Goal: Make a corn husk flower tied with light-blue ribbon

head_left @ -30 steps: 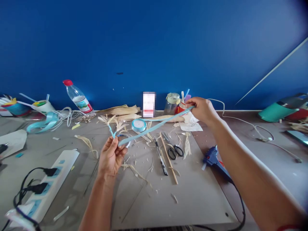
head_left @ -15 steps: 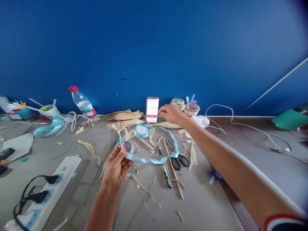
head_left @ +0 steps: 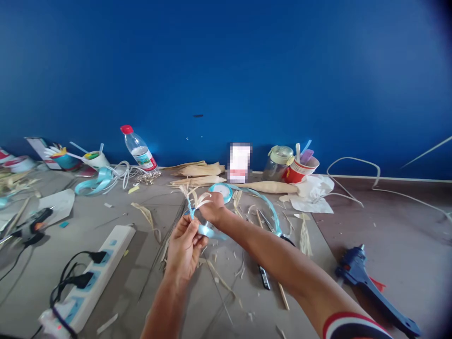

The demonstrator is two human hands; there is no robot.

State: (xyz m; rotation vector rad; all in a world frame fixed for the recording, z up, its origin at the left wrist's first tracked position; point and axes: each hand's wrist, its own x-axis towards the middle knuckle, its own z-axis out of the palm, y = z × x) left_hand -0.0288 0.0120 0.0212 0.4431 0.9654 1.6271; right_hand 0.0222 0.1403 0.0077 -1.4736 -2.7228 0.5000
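The left hand [head_left: 185,245] pinches a thin forked stem wrapped in light-blue ribbon [head_left: 191,209], tipped with pale husk strips, above the grey-brown surface [head_left: 205,315]. The stem's long axis rises from the left fingers toward the surface's far edge. The right hand [head_left: 213,207] is just right of it; its fingers are hidden, their spread and hold unclear. A flat, glossy light-blue strip [head_left: 208,231] trails rightward from the left fingers.

The fingertips of the right hand [head_left: 212,206] can't be made out. Toward five o'clock, its arm [head_left: 275,254] covers parts of the scissors [head_left: 288,240] and wooden stick [head_left: 283,296]. Blurry squares cover the phone [head_left: 240,164], one o'clock from that hand.
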